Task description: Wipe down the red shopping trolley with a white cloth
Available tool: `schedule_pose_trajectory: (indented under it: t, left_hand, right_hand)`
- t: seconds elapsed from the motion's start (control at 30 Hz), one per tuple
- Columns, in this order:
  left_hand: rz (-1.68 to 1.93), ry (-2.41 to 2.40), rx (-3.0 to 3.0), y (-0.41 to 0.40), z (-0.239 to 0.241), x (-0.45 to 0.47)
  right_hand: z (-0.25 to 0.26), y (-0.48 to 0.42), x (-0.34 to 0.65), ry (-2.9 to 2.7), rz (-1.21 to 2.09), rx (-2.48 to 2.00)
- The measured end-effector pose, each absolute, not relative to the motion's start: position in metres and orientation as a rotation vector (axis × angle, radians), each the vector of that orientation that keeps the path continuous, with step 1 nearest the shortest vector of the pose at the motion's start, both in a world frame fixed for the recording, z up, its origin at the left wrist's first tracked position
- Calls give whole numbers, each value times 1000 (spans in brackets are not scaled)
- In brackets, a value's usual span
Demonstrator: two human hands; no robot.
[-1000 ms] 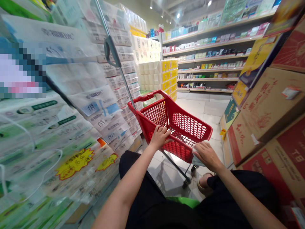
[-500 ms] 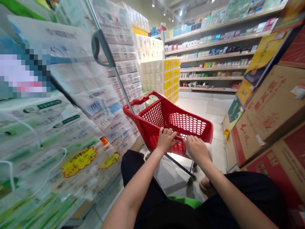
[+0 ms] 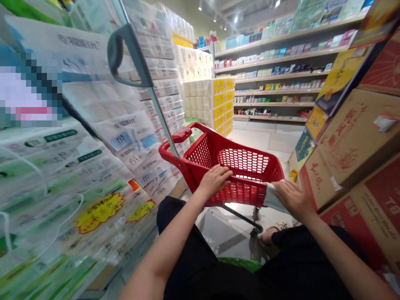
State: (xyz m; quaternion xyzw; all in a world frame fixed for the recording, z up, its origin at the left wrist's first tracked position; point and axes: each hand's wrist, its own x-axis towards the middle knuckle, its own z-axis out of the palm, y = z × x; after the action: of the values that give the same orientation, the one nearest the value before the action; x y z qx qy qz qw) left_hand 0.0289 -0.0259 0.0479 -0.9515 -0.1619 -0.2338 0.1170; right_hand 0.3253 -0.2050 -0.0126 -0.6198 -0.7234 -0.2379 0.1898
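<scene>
A red plastic shopping basket on wheels [image 3: 243, 160] stands on the aisle floor in front of me, with nothing showing inside it. My left hand [image 3: 214, 180] grips its near rim, fingers curled over the edge. My right hand [image 3: 292, 198] presses a white cloth [image 3: 272, 199] against the basket's near right corner. The basket's long metal pull handle [image 3: 131, 50] with a grey grip slants up to the left. My legs in black clothing fill the bottom of the view.
Stacked tissue packs [image 3: 103, 137] wall the left side. Cardboard boxes [image 3: 353, 141] are piled on the right. Yellow and white packs [image 3: 215, 100] stand ahead, with stocked shelves [image 3: 275, 71] behind. Tiled floor [image 3: 265, 139] runs between.
My right hand has slid with the cloth from the middle of the near rim to the right corner. The left hand stays on the rim, and the basket has shifted slightly.
</scene>
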Motion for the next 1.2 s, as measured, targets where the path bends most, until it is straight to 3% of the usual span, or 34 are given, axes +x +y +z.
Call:
schedule_pose_trajectory:
  t: [0.23, 0.63, 1.2]
  left_hand:
    - [-568, -728, -2610, -8, 56, 8]
    - [-596, -755, -2582, -24, 53, 18]
    - [-646, -743, -2616, -25, 52, 14]
  right_hand:
    - [-10, -196, 320, -2002, -749, -1809]
    - [16, -102, 185, -2036, -703, -1733]
    - [-21, -196, 327, -1963, -933, -1797]
